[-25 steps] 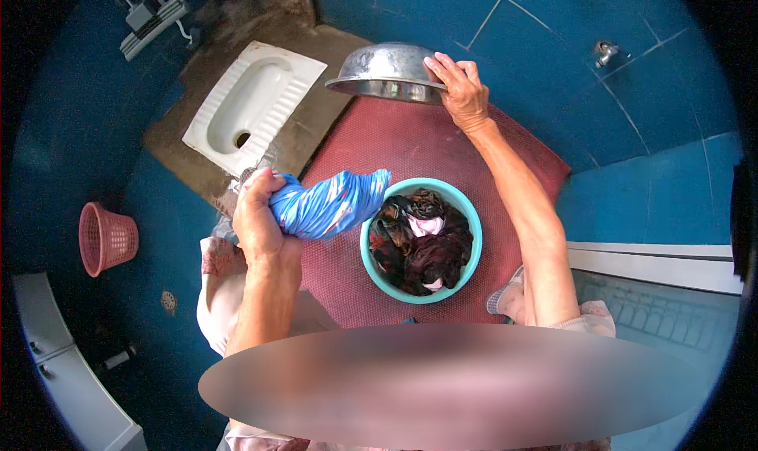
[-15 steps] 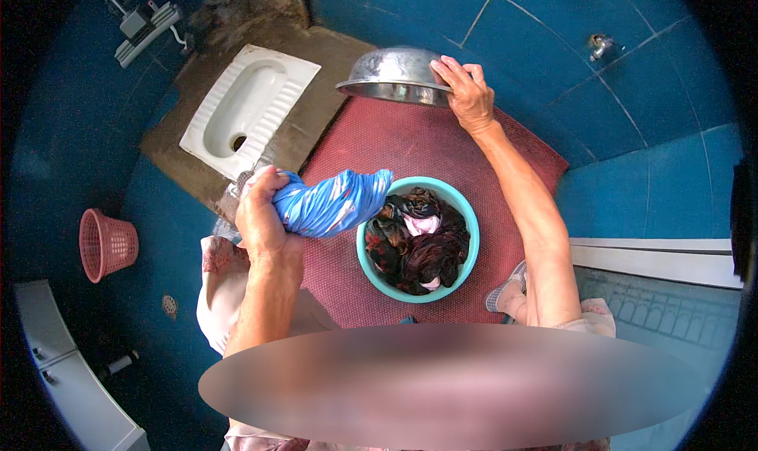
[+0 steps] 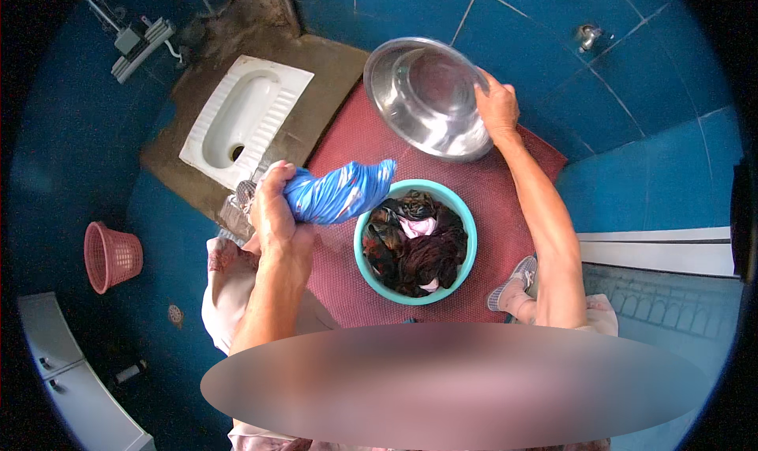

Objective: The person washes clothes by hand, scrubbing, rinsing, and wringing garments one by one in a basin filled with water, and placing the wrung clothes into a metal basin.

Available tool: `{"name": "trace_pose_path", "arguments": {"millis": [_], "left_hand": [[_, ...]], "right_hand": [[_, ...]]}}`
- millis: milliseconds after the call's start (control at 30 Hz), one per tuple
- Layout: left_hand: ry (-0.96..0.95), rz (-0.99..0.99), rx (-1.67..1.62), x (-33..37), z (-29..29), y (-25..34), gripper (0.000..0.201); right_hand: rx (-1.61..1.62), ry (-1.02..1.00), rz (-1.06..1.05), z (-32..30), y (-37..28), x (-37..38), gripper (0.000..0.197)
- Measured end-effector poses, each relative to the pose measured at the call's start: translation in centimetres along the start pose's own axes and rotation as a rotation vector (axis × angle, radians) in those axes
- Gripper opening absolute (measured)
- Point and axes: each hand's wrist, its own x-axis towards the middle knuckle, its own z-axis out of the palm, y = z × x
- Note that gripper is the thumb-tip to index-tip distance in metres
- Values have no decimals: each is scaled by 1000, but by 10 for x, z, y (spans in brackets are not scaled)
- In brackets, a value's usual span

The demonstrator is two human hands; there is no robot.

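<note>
Left hand (image 3: 272, 208), centre-left: fingers wrapped round twisted blue-and-white cloth (image 3: 341, 193). Right hand (image 3: 497, 107), upper right: fingers gripping rim of round metal basin (image 3: 426, 95).

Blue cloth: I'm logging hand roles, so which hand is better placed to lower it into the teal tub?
Probably the left hand: it holds the blue cloth, whose free end appears close to the teal tub, while the right hand is occupied, holding the metal basin by its rim.
</note>
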Motion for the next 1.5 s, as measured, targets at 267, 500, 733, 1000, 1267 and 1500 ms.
{"name": "trace_pose_path", "arguments": {"millis": [267, 500, 733, 1000, 1267, 1500], "left_hand": [[-465, -113, -37, -6, 32, -37, 35], [-832, 485, 901, -36, 39, -39, 51], [-696, 134, 771, -42, 23, -31, 22], [-662, 92, 931, -26, 17, -42, 17], [-684, 8, 967, -15, 10, -55, 17], [-669, 55, 1004, -15, 6, -53, 14]], "right_hand": [[1076, -351, 908, -48, 32, -56, 21], [1300, -332, 1238, -53, 63, -122, 26], [1224, -5, 1490, -24, 177, -166, 36], [852, 338, 1607, 73, 222, -222, 44], [1026, 473, 1729, 122, 242, -249, 53], [677, 5, 1488, 94, 220, -208, 72]]}}
